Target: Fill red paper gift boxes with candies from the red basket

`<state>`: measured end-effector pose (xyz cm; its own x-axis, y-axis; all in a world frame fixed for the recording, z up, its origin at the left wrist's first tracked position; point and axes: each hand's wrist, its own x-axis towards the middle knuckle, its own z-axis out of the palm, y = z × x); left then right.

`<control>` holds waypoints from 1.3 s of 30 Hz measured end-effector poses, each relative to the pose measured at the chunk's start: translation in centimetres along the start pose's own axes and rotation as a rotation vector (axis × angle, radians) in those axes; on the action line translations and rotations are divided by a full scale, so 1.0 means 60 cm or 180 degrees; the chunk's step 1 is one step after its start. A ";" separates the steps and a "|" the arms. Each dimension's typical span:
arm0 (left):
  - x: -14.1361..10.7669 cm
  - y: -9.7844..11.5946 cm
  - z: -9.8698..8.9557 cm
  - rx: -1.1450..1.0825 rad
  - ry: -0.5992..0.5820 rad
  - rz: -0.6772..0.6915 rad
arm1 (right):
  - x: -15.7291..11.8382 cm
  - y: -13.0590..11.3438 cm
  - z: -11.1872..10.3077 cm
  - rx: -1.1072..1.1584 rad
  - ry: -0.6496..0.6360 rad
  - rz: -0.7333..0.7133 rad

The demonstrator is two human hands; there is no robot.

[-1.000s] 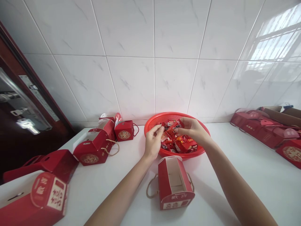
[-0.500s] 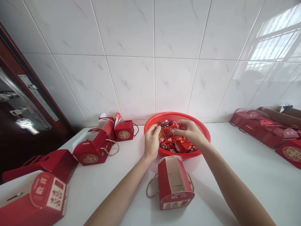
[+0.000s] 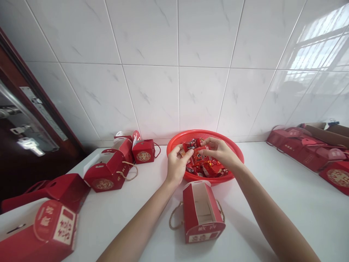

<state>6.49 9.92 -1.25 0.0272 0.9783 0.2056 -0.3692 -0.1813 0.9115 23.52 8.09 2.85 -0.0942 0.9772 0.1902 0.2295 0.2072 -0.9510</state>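
Note:
Over a round red plastic basket (image 3: pixel 239 154) of red-wrapped sweets, both hands work close together. My left hand (image 3: pixel 176 163) is at the basket's left side, its fingers closed on a dark red wrapped sweet (image 3: pixel 191 145). Just to the right, my right hand (image 3: pixel 220 152) has its thumb and fingers bent and apart, the fingertips near that sweet's right end; I see nothing held in it. Other packets (image 3: pixel 212 169) lie below the hands. In front of the basket stands an open red gift box (image 3: pixel 203 218) with rope handles, its inside bare in view.
Several red gift boxes (image 3: pixel 105 176) stand along the left, some open, with a small closed one (image 3: pixel 143 151) near the wall. More red boxes (image 3: pixel 305 149) line the right side. A door with keys (image 3: pixel 31 145) is at far left.
The dark red sweet has come up between my hands from the pile. My right hand's fingers have spread a little, and a red packet that was near them now lies lower.

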 end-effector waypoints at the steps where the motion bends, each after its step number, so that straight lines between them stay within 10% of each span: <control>1: 0.000 0.000 0.000 0.0002 0.0001 0.0000 | 0.000 0.001 -0.001 -0.0018 0.0029 -0.0023; 29: 0.002 -0.006 -0.005 0.0453 -0.0226 0.0232 | -0.003 0.000 -0.002 0.0113 0.0000 -0.0120; 39: 0.003 -0.013 -0.010 0.0617 -0.0180 0.0224 | 0.032 0.050 -0.065 -0.0735 0.0508 0.0303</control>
<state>6.19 10.31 -2.13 0.0617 0.9563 0.2858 -0.1865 -0.2702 0.9446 27.81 10.74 1.33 0.0876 0.9839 0.1559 0.4462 0.1012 -0.8892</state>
